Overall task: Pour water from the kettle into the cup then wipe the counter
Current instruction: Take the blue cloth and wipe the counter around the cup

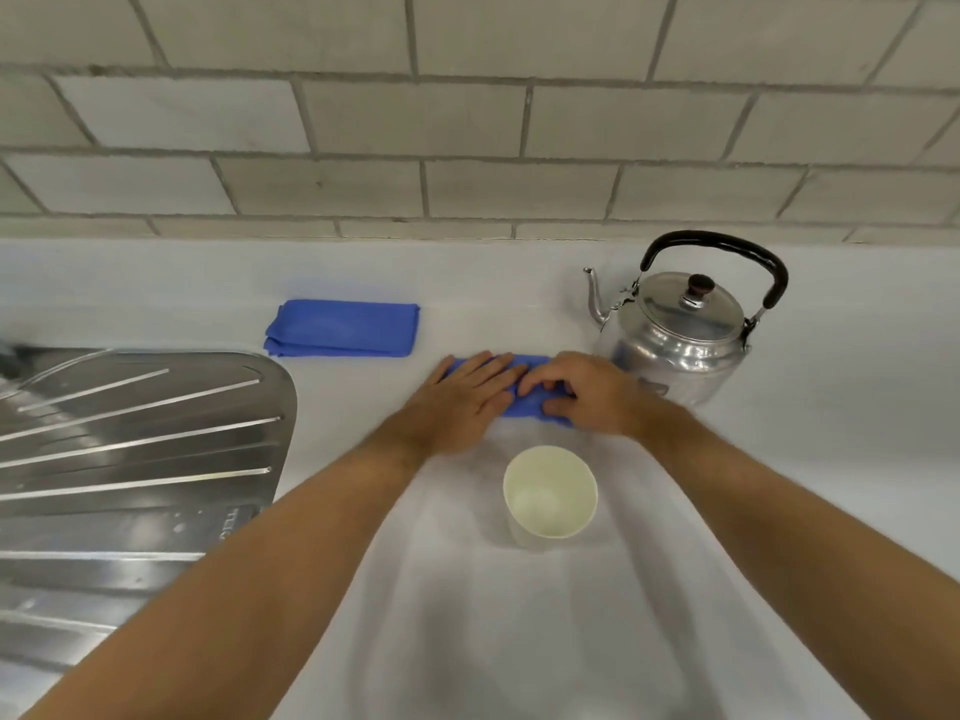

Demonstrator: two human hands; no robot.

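Left hand (467,402) and right hand (587,394) press flat, fingers spread, on a blue cloth (524,402); wiping underway, kettle (680,330) set down beside cup (549,493).

Grey brick wall (467,122), steel drainboard (130,449)

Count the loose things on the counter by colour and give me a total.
Blue: 2, the folded cloth and the cloth under both hands
Silver: 1, the kettle
White: 1, the cup
Total: 4
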